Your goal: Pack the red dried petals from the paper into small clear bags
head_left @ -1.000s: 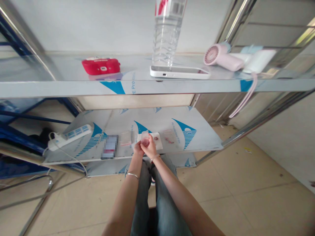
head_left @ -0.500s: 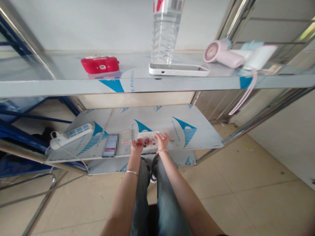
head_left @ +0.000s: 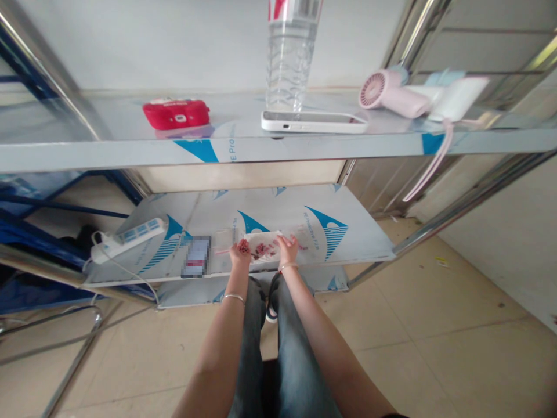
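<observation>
On the lower shelf, a shallow white tray or sheet (head_left: 257,237) carries dark red, bead-like pieces (head_left: 264,251); their exact kind is too small to make out. My left hand (head_left: 239,255) is at its left end, fingers curled around a small cluster of red pieces (head_left: 243,247). At the right end is my right hand (head_left: 287,251), thumb and fingers apart, touching or just above the tray's edge. Clear plastic packaging (head_left: 310,244) with some red bits lies right of it. Another clear bag (head_left: 223,240) with a red strip is beside my left hand.
A phone (head_left: 195,256) and a white power strip (head_left: 130,238) with a cable lie left on the lower shelf (head_left: 365,238). The upper shelf's edge (head_left: 304,148) crosses above my hands, bearing a red case (head_left: 176,114), water bottle (head_left: 289,69), white phone (head_left: 313,123) and pink fan (head_left: 391,96).
My left hand has shifted very slightly left and up with the red cluster. My right hand stays at the tray's right end, almost still.
</observation>
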Demonstrator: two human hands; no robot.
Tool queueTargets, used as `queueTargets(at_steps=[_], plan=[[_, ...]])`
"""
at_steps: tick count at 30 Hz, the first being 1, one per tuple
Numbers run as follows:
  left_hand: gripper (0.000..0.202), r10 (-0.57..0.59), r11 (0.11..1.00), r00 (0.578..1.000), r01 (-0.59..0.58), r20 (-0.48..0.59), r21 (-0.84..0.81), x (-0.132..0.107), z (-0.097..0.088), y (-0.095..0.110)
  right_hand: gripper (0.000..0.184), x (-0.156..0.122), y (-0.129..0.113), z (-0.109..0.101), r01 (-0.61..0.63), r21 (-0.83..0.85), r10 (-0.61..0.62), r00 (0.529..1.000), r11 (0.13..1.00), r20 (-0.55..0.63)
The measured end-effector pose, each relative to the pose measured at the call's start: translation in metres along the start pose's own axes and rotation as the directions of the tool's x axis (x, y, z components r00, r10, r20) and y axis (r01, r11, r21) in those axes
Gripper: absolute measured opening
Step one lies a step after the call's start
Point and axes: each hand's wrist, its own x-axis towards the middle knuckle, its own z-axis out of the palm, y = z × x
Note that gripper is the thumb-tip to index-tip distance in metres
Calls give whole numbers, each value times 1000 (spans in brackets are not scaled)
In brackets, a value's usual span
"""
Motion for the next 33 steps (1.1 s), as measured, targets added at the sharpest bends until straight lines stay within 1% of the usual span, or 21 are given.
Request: queueTargets(at_steps=[2, 7, 13, 17, 20, 23, 27, 29, 31, 32, 33], plan=[[29, 26, 1000, 1000, -26, -1, 8, 2, 1, 2, 56, 0, 0, 0, -9, -7, 9, 999, 1000, -54], [26, 62, 997, 998, -61, -24, 48, 6, 0, 1, 53, -3, -2, 1, -24, -36, 23, 999, 999, -50], [28, 72, 995, 997, -71, -16, 66, 7, -2, -3, 58, -3, -1, 1, -53, -24, 52, 996, 998, -67], [29, 62, 995, 998, -60, -16, 85, 8, -4, -3, 58, -1, 1, 0, -56, -10, 55, 996, 998, -72], [30, 45, 994, 998, -42, -33, 98, 9, -5, -4, 58, -1, 1, 0, -55, -1, 55, 996, 998, -71], [33, 31, 994, 998, -25, -53, 105, 8, -4, -5, 56, -2, -1, 1, -60, -16, 59, 994, 998, -95], [37, 12, 993, 997, -3, -72, 122, 4, -3, -3, 54, -4, -4, 3, -102, 14, 103, 986, 995, -130], [38, 7, 990, 997, 4, -76, 138, 1, -2, -2, 50, -5, -6, 4, -134, 41, 138, 980, 990, -141], [35, 4, 986, 998, 7, -68, 164, -2, 2, -1, 38, -6, -11, 5, -191, 68, 198, 973, 979, -116], [32, 4, 984, 998, 7, -59, 178, -4, 5, -1, 31, -7, -14, 5, -240, 89, 246, 966, 967, -73], [27, 6, 982, 999, 3, -48, 189, -6, 8, -1, 24, -9, -19, 5, -305, 122, 308, 951, 944, -5]])
